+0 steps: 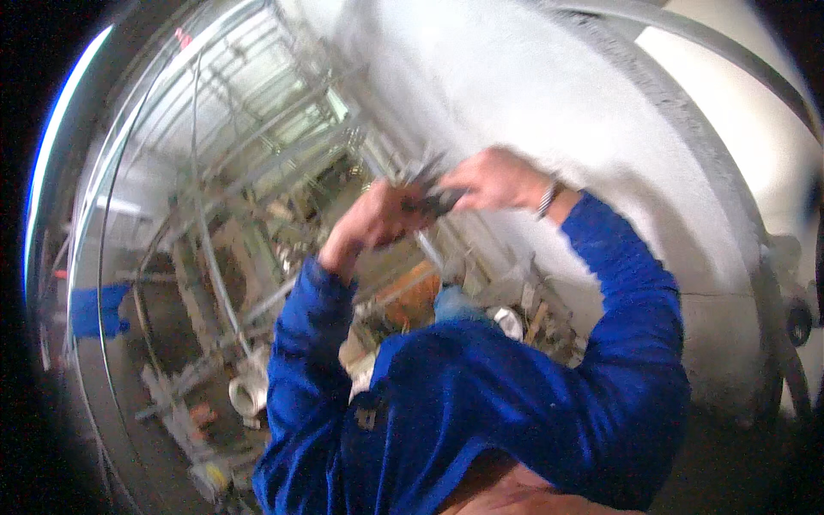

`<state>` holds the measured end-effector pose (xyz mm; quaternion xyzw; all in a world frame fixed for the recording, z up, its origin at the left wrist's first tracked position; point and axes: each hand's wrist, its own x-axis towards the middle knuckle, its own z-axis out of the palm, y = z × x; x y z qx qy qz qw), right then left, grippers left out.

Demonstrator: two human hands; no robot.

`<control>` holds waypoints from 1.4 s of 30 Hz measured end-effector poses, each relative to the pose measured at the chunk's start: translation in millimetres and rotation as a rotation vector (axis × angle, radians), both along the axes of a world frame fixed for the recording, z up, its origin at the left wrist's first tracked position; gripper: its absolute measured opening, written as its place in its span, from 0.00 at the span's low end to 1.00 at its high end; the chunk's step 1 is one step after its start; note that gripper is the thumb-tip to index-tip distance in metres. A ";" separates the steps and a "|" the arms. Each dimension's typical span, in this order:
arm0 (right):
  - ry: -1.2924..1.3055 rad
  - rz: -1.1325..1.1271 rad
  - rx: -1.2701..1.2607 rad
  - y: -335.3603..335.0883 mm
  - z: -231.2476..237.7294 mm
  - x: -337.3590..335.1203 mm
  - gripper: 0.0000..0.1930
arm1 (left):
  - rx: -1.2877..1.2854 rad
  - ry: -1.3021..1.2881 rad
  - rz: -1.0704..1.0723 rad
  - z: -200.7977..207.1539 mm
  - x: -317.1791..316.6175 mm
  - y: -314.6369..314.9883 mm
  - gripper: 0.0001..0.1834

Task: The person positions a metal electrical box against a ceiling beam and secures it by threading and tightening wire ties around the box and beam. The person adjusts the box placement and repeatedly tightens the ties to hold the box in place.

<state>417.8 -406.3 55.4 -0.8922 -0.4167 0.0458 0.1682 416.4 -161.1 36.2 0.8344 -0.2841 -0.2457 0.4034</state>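
Observation:
Both arms, in blue sleeves, reach up to the middle of the view, where the hands meet. My left hand (378, 216) is closed on a dark grey piece (441, 201) with thin pointed ends; blur hides its exact kind. From the other side my right hand (499, 178), with a braided band at its wrist, grips the same piece with fingers curled. A thin dark tip sticks up between the two hands. Behind them runs a light metal bar (378, 159).
A pale, rough wall (515, 86) rises close on the right. Metal scaffold tubes (210, 257) cross the left side. Below lie a white roll-like object (247, 393), another round white object (508, 323) and an orange-brown panel (412, 296). Blue cloth (99, 311) hangs far left.

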 end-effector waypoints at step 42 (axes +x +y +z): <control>0.201 -0.375 0.096 -15.3 31.1 -2.0 0.07 | 0.623 0.447 1.469 -267.0 -489.7 254.1 0.14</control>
